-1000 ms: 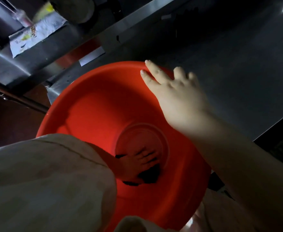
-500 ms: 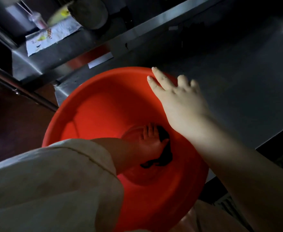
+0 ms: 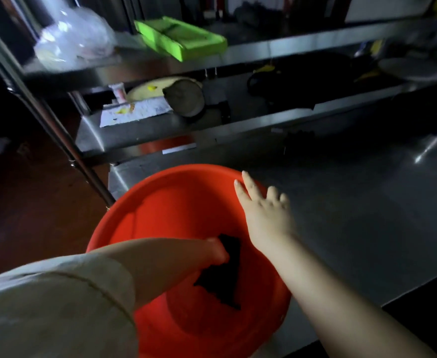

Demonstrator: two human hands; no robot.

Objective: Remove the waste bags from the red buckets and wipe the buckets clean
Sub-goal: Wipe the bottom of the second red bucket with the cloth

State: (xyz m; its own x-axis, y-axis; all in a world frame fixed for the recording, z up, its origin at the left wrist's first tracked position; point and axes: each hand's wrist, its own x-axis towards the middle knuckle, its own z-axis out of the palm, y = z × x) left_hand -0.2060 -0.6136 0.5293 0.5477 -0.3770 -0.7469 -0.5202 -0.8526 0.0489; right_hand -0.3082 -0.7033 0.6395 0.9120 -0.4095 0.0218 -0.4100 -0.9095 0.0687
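A red bucket (image 3: 165, 218) stands on the left end of a steel table (image 3: 354, 228), its mouth facing me. My left hand (image 3: 216, 250) reaches inside it and grips a dark cloth (image 3: 225, 275) that hangs against the right inner wall. Only the thumb side of that hand shows; the fingers are hidden behind the cloth. My right hand (image 3: 266, 213) rests on the bucket's right rim, two fingers stretched out flat and the others curled over the edge. No waste bag is visible in the bucket.
Behind the bucket stands a steel shelf unit (image 3: 160, 125) with a printed paper (image 3: 134, 113), a round grey object (image 3: 185, 98), a green tray (image 3: 181, 40) and a clear plastic bag (image 3: 72, 40). A slanted shelf post (image 3: 65, 148) runs down at left over a dark reddish floor.
My left hand has risen with the cloth from the bucket's floor up to its right wall. The view tilted up, showing the shelves. My right hand stayed on the rim.
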